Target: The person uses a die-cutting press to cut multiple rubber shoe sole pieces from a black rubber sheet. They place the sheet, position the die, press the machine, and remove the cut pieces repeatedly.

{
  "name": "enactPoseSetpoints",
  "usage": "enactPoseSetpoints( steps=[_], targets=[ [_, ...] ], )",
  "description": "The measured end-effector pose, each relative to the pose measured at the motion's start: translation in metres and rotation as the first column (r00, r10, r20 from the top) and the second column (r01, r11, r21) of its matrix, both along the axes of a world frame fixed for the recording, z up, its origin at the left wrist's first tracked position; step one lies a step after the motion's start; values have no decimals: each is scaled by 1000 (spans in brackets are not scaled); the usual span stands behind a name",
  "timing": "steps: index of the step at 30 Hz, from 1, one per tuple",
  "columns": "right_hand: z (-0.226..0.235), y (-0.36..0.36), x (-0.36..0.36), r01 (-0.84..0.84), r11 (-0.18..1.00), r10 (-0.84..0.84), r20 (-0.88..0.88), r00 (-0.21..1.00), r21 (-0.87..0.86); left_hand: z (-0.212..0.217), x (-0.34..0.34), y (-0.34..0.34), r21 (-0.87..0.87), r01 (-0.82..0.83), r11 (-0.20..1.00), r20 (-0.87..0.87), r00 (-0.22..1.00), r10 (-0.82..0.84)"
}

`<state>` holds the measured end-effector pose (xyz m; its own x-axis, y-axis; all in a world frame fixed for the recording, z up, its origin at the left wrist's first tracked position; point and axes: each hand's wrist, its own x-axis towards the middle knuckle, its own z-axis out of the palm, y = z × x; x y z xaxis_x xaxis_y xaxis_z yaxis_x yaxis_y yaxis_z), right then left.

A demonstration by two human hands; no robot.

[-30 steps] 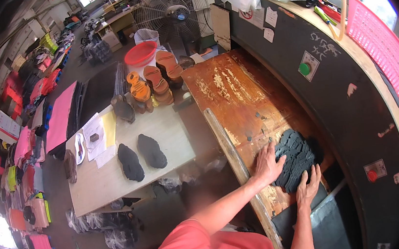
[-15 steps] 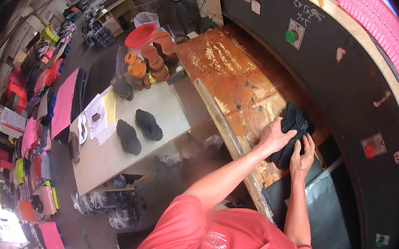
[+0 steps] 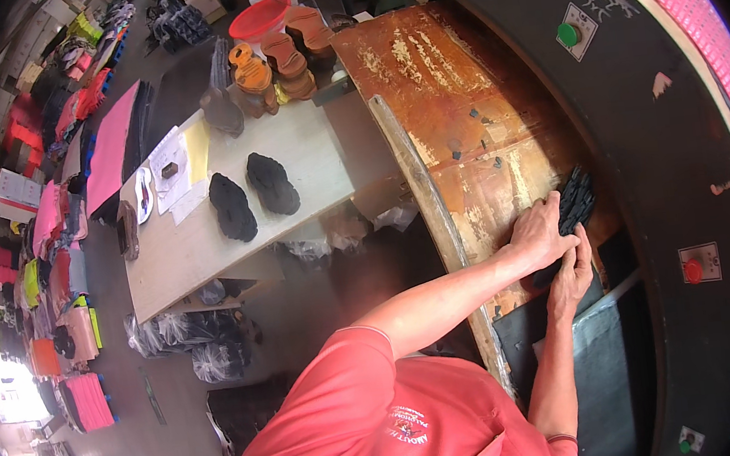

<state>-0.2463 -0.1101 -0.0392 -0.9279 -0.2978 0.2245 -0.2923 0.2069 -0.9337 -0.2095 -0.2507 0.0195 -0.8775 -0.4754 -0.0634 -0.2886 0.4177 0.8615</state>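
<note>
My left fingers and right fingers clasp the black stack; judging it light, bendy, best gripped along its edges.

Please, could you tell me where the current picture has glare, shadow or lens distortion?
Head view: the dark control panel appears bent into an arc; head view: glare whitens the window at lower left; head view: shadow dims the wooden worktop beside that panel, and the black pieces by the left hand show only faint edges.
</note>
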Motion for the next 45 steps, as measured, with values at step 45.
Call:
enactPoseSetpoints(
  steps=[45],
  targets=[
    [79,-23,-20,-314,730,512,-181,840,608,6,52,-156,-572,443,690,-201,740,-642]
  ],
)
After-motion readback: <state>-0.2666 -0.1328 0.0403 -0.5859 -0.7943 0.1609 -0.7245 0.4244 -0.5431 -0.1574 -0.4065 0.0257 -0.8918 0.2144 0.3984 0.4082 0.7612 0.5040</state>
